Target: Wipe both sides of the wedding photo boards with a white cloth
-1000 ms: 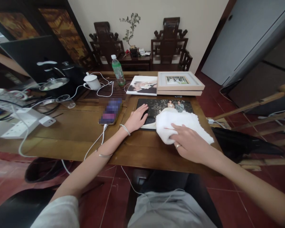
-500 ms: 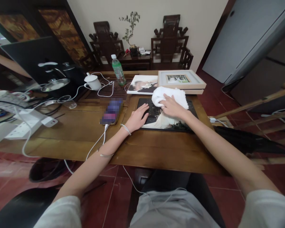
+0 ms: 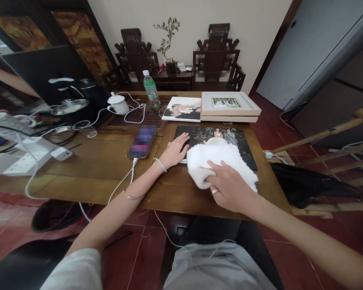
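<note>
A dark photo panel point(image 3: 196, 135) with two people pictured on it lies flat on the wooden table point(image 3: 181, 191). Resting on its left edge is my left hand point(image 3: 176, 151), fingers stretched out flat. My right hand point(image 3: 230, 187), with a ring on one finger, grips a white fluffy cloth point(image 3: 218, 159). The cloth is bunched over the panel's near part and hangs past its front edge, hiding the lower half of the picture. Some of my right fingertips are tucked into the cloth's fold.
Behind the panel lie a white photo album point(image 3: 183, 109) and stacked pale wooden frames point(image 3: 230, 105). Left are a phone point(image 3: 142, 141) on a cable, a green-labelled bottle point(image 3: 151, 90), a lidded white cup point(image 3: 118, 104), a plastic cup point(image 3: 86, 129), a power strip point(image 3: 33, 155) and a pot point(image 3: 71, 110).
My right hand has pulled the cloth from the panel's far edge toward me, down to the near edge, uncovering the pictured people. My left hand has stayed in place.
</note>
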`<act>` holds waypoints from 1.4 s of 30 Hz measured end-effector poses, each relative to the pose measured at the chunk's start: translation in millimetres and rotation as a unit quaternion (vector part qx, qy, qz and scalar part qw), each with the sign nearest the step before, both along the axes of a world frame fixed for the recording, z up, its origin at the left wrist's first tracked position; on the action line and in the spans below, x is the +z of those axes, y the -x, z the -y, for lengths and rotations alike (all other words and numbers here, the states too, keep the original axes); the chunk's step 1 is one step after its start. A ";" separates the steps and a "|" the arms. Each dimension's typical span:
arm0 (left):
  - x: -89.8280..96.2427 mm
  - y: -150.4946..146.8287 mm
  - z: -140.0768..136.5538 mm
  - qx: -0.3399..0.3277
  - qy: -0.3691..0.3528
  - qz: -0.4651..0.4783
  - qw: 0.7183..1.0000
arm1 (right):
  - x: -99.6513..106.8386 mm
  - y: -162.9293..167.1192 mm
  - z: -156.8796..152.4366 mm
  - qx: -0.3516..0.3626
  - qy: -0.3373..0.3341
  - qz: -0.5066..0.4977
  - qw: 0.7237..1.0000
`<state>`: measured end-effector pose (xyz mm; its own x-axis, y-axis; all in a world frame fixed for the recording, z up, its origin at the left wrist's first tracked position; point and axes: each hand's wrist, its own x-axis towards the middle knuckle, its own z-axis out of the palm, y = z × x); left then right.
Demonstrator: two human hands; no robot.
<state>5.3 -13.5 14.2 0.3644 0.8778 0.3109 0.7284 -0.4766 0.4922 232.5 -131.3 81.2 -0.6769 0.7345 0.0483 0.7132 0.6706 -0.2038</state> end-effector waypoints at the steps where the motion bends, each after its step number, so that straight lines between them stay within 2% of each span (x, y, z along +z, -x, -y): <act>1: -0.5 0.2 -0.2 0.001 -0.001 0.001 1.000 | 2.8 -1.2 -3.5 -0.011 0.005 -0.004 1.000; 4: -2.6 0.7 -0.9 0.000 -0.002 0.003 1.000 | 7.7 -4.3 -34.5 -0.052 0.020 -0.014 0.998; 7: -3.0 0.4 -1.5 -0.004 -0.010 0.025 1.000 | 4.1 -2.9 -81.7 -0.044 0.017 -0.030 0.998; 11: 2.5 0.5 -1.8 -0.007 -0.051 0.140 0.989 | -8.0 16.9 -124.2 -0.066 0.008 -0.030 0.997; 14: 6.6 2.9 -2.7 0.037 -0.065 0.251 0.965 | -14.3 40.3 -119.1 -0.026 -0.018 -0.019 0.999; 18: 7.9 6.7 -4.7 0.083 -0.060 0.314 0.944 | -14.8 53.9 -76.4 0.078 -0.011 -0.027 0.997; 20: 8.2 6.7 -4.7 0.090 -0.053 0.292 0.951 | -12.4 46.5 -50.9 0.104 0.008 -0.035 0.994; 23: 8.5 4.1 -2.5 0.073 -0.044 0.201 0.976 | -9.0 20.1 -18.5 0.103 0.027 -0.038 0.994; 26: 6.9 1.1 0.7 0.028 -0.037 0.101 0.994 | -9.8 -17.3 0.1 0.053 0.019 -0.038 0.998; 29: 4.0 -0.4 2.9 0.005 -0.013 0.023 1.000 | -14.8 -55.2 2.0 -0.023 -0.014 -0.035 0.999; 32: 3.2 -1.0 3.9 0.006 0.009 -0.026 1.000 | -20.4 -81.1 -11.8 -0.098 -0.045 -0.015 0.994; 35: 4.4 -1.2 4.2 0.005 0.011 -0.041 0.999 | -23.1 -86.5 -38.5 -0.162 -0.057 0.006 0.985; 38: 5.3 -1.2 4.3 0.003 0.009 -0.043 0.999 | -20.4 -70.4 -73.4 -0.203 -0.052 0.008 0.978; 42: 4.6 -0.2 3.9 -0.005 0.008 -0.034 0.999 | -10.2 -19.9 -120.3 -0.195 0.001 -0.033 0.980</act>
<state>5.6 -17.4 18.8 0.3923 0.8792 0.2703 0.7559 -0.4756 0.4499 252.4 -11.0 71.0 -0.3392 0.9373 0.0804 0.9009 0.3483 -0.2589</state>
